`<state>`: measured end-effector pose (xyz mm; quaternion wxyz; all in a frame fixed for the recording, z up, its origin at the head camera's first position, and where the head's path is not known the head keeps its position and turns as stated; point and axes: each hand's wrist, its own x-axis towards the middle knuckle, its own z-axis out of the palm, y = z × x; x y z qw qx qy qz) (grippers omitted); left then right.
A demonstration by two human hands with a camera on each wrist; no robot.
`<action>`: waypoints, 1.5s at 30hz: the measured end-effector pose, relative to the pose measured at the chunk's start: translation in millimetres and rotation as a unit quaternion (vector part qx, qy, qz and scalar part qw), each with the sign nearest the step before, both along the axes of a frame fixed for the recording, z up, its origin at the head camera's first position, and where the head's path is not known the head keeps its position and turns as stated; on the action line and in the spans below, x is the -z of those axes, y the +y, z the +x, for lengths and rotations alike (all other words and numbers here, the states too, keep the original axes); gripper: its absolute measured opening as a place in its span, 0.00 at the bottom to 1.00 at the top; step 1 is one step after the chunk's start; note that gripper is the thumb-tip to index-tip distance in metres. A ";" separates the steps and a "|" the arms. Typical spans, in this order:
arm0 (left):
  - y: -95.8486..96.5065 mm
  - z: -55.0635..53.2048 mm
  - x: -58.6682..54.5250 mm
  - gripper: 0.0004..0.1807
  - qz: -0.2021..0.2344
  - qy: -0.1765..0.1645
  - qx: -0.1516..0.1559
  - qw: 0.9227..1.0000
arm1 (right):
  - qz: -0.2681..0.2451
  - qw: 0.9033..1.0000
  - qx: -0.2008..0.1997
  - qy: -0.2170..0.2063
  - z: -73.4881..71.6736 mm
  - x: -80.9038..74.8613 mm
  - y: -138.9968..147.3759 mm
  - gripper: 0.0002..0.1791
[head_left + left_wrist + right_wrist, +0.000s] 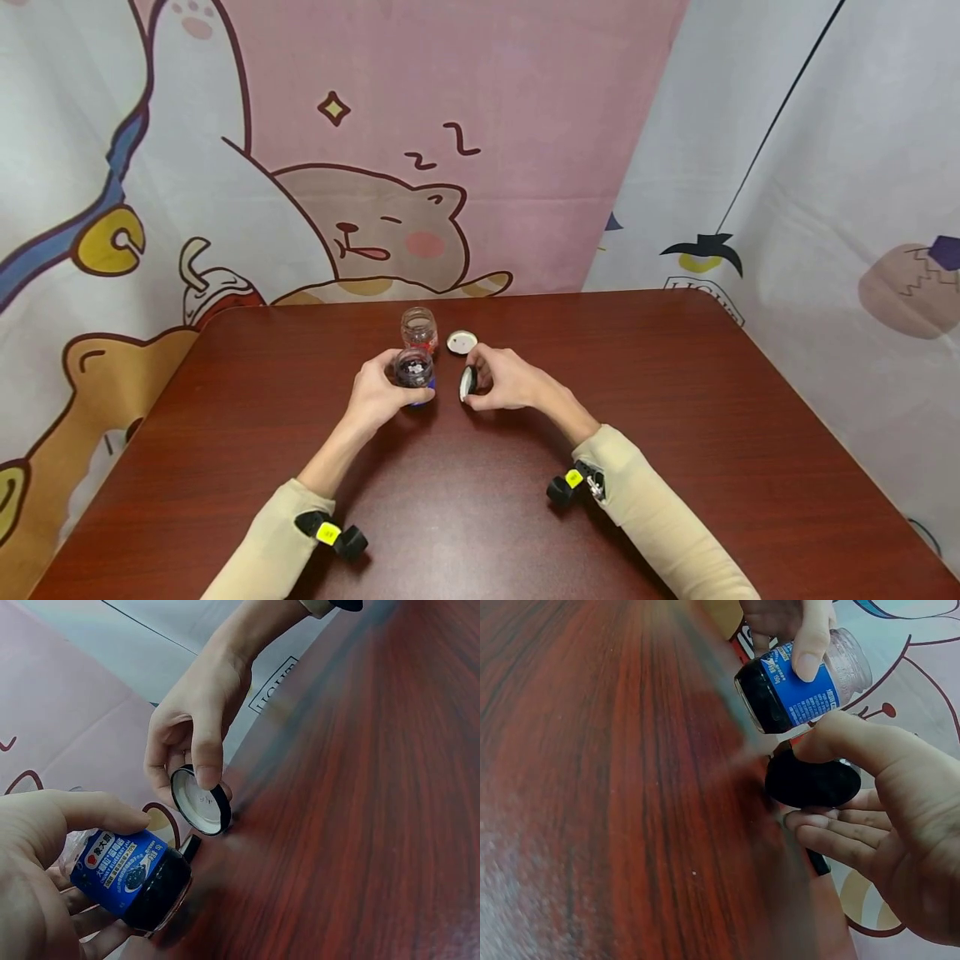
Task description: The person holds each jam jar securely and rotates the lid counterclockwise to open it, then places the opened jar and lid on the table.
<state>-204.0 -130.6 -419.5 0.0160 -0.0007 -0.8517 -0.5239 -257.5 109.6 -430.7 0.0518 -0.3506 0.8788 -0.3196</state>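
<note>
My left hand point(377, 392) grips a small glass jar point(124, 870) with a blue label and dark contents. Its threaded mouth is uncovered, as the head view shows. Just to the right, my right hand point(508, 379) pinches a black lid point(810, 780) by its rim between thumb and fingers. The lid stands on edge, its white inner side point(201, 802) facing the left hand's jar. A short gap separates lid and jar. Behind the held jar is a second open glass jar point(419, 327) with a red label. Beside that one, another lid point(462, 342) lies with its pale inside up.
The dark red wooden table point(465, 517) stretches around both hands, its far edge a little beyond the second jar. A printed cartoon curtain point(525, 125) hangs behind and along the sides. Each sleeve carries a black wrist camera point(330, 535).
</note>
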 end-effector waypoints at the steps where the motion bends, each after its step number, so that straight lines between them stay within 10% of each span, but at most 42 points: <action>1: 0.1 0.0 1.0 0.33 0.000 -0.001 0.000 1.000 | -0.004 1.000 -0.001 -0.005 0.3 0.4 -0.3 0.25; 45: 5.6 0.2 10.4 0.34 0.017 -0.002 0.030 0.999 | 0.092 0.995 0.005 0.027 3.6 4.1 6.5 0.24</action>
